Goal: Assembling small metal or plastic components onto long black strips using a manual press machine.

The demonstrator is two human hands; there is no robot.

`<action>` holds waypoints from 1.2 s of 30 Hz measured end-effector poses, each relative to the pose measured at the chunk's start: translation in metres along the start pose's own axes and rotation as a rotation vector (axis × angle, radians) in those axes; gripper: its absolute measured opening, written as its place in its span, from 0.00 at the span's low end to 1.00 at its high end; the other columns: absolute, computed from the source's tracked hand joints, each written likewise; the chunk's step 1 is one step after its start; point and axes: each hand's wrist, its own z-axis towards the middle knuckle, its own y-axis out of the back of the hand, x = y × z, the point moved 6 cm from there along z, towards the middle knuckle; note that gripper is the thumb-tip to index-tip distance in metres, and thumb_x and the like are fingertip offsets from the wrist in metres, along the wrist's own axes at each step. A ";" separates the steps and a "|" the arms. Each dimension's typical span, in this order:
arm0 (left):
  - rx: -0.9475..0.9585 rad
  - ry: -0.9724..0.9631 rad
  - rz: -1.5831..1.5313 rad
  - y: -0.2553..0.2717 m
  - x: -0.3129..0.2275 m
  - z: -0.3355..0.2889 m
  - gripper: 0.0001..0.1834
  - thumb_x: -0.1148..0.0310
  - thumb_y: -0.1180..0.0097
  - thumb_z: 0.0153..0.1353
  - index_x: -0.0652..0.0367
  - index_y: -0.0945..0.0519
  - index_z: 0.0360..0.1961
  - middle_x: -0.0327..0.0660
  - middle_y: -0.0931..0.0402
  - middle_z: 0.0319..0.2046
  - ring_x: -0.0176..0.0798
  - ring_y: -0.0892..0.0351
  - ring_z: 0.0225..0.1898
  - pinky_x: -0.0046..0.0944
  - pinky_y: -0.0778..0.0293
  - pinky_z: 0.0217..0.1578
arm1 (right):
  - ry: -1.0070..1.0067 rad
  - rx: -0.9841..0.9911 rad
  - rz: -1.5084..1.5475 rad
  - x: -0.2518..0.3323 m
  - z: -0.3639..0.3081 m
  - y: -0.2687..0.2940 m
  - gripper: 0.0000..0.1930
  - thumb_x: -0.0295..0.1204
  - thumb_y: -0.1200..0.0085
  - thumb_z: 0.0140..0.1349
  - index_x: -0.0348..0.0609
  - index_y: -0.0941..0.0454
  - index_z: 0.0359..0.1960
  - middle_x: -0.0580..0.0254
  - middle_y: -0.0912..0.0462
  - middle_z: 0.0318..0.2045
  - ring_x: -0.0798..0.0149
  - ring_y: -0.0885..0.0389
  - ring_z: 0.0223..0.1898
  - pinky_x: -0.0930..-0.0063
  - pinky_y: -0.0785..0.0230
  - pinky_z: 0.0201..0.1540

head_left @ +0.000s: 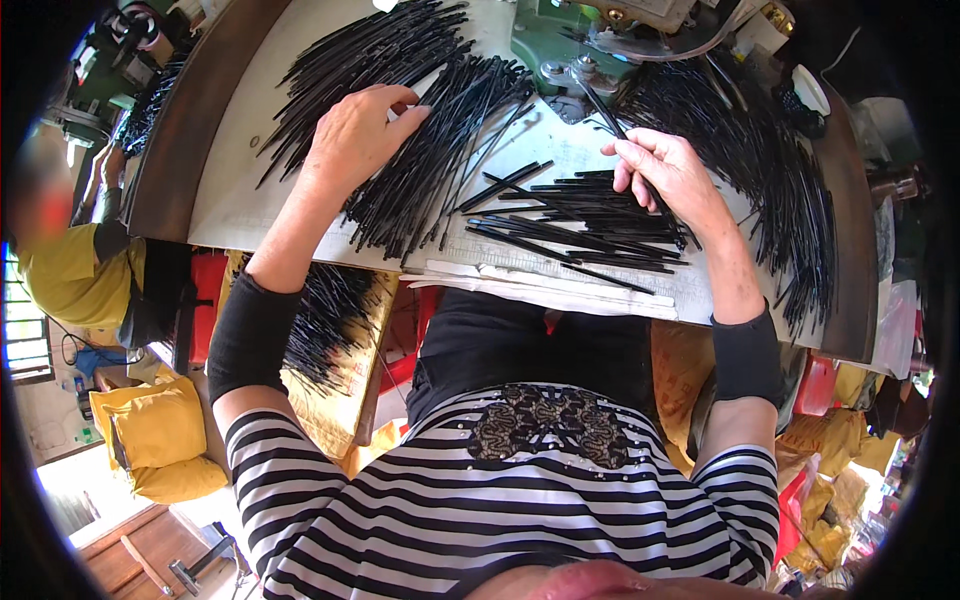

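Head view, nearest first: a person in a striped shirt (470, 520) sits up close to a white table (235, 150). Down by the left knee, below the table top, lots of thin black sticks (325, 320) lie on a yellow sack (340, 400). White cloth (560, 290) runs along the near edge of the table. Just past it is a small, messy pile (590, 225) of black sticks, some of them crossing.

The left hand (355, 140) is on the big left heap (440, 165) of sticks. Its thumb and first finger are apart, but the other fingers are tucked under, so one cannot tell if they grip a stick. The right hand (665, 175) is over the small pile, its fingers closed around one black stick (603, 110). That stick's far end points up to the green machine (540, 40), near its metal part (585, 72); whether they touch is hard to see.

One stick seems to be in work now. More sticks fill the right heap (790, 220) and the far left heap (370, 60). Which sticks are done and which are waiting cannot be told, as they look alike. With so many about, the job looks far from over.
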 end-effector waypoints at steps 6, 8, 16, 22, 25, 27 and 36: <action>-0.053 -0.012 -0.038 0.003 0.001 0.003 0.17 0.59 0.44 0.56 0.60 0.20 0.40 0.44 0.20 0.35 0.43 0.21 0.34 0.37 0.28 0.38 | 0.006 -0.006 0.010 -0.001 0.000 0.001 0.15 0.34 0.58 0.66 0.36 0.23 0.42 0.68 0.22 0.22 0.82 0.32 0.16 0.88 0.39 0.16; -0.090 -0.057 -0.054 0.005 -0.008 0.007 0.16 0.59 0.44 0.56 0.60 0.20 0.40 0.44 0.21 0.34 0.43 0.22 0.34 0.37 0.28 0.37 | 0.001 -0.005 0.003 -0.003 0.001 0.001 0.15 0.35 0.58 0.66 0.37 0.23 0.42 0.68 0.22 0.22 0.82 0.32 0.16 0.88 0.40 0.16; -0.103 -0.252 0.103 -0.011 -0.046 0.041 0.14 0.59 0.44 0.55 0.58 0.20 0.36 0.43 0.23 0.29 0.46 0.23 0.32 0.40 0.27 0.35 | 0.034 -0.055 0.086 0.000 -0.002 0.000 0.15 0.36 0.58 0.67 0.36 0.24 0.41 0.66 0.22 0.21 0.81 0.30 0.17 0.89 0.39 0.18; -0.053 -0.266 -0.112 -0.013 -0.037 0.057 0.13 0.65 0.40 0.50 0.64 0.19 0.34 0.45 0.20 0.25 0.38 0.20 0.27 0.34 0.26 0.30 | 0.047 -0.069 0.066 0.008 -0.001 0.006 0.16 0.37 0.56 0.66 0.36 0.23 0.37 0.65 0.22 0.21 0.78 0.29 0.23 0.86 0.37 0.26; 0.179 -0.082 -0.405 -0.013 -0.034 0.066 0.13 0.68 0.42 0.53 0.69 0.20 0.34 0.39 0.22 0.21 0.27 0.25 0.20 0.26 0.29 0.22 | 0.118 -0.106 -0.041 0.017 -0.001 0.010 0.16 0.36 0.54 0.63 0.35 0.20 0.32 0.66 0.21 0.21 0.77 0.30 0.23 0.83 0.38 0.24; 0.239 -0.048 -0.486 -0.006 -0.043 0.068 0.15 0.66 0.42 0.54 0.68 0.21 0.38 0.38 0.22 0.21 0.25 0.27 0.17 0.24 0.34 0.17 | 0.142 -0.116 -0.128 0.019 0.002 0.013 0.16 0.36 0.53 0.62 0.35 0.20 0.32 0.66 0.22 0.21 0.78 0.30 0.23 0.84 0.39 0.24; 0.381 0.088 -1.071 -0.040 -0.076 0.053 0.20 0.63 0.43 0.56 0.64 0.24 0.48 0.39 0.21 0.27 0.23 0.32 0.14 0.21 0.38 0.14 | 0.050 0.052 0.180 0.026 0.011 -0.016 0.14 0.31 0.52 0.61 0.36 0.25 0.45 0.72 0.27 0.21 0.80 0.31 0.22 0.87 0.39 0.20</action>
